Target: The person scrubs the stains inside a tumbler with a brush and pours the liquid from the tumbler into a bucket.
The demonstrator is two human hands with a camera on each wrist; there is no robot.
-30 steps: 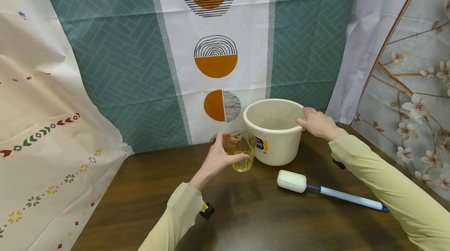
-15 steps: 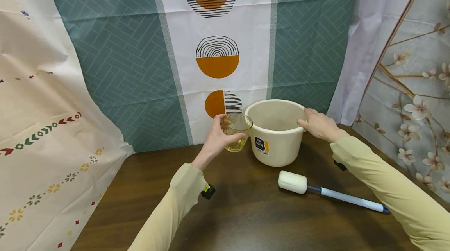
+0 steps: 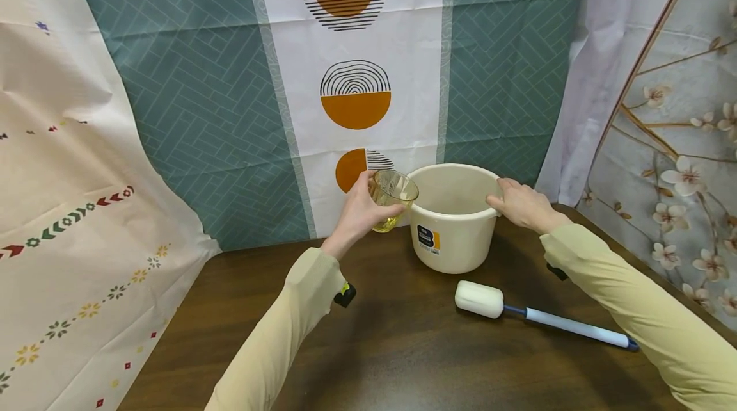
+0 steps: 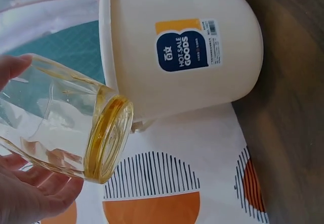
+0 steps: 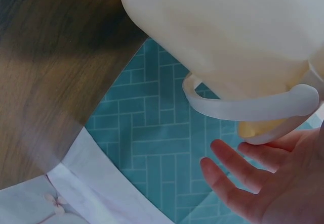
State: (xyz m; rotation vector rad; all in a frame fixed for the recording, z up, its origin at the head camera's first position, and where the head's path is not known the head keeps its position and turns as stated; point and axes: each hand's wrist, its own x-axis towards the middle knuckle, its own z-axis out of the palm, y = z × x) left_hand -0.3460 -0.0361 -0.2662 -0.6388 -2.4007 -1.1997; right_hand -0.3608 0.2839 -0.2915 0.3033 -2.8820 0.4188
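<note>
My left hand [image 3: 361, 211] grips a transparent amber drinking glass [image 3: 395, 194], with the thumb on the near side and the fingers round the far side. The glass is off the table, tilted with its mouth toward the cream plastic bucket [image 3: 453, 241]. Its thick yellow base [image 4: 107, 140] shows large in the left wrist view. Over the bucket's right rim lies my right hand [image 3: 523, 203], thumb inside and fingers outside. Seen from the right wrist, the fingers [image 5: 243, 171] are loosely bent below a curved side handle [image 5: 253, 108], the index finger right at the rim.
A bottle brush with a white sponge head [image 3: 479, 299] and pale blue handle [image 3: 576, 325] lies on the dark wooden table [image 3: 403, 360], in front of the bucket. Patterned cloth [image 3: 201, 110] hangs behind the table, and more cloth stands at both sides.
My left hand has lifted the glass up and away from me, to the bucket's left rim, and tipped it toward the bucket. The right hand stays on the bucket's rim.
</note>
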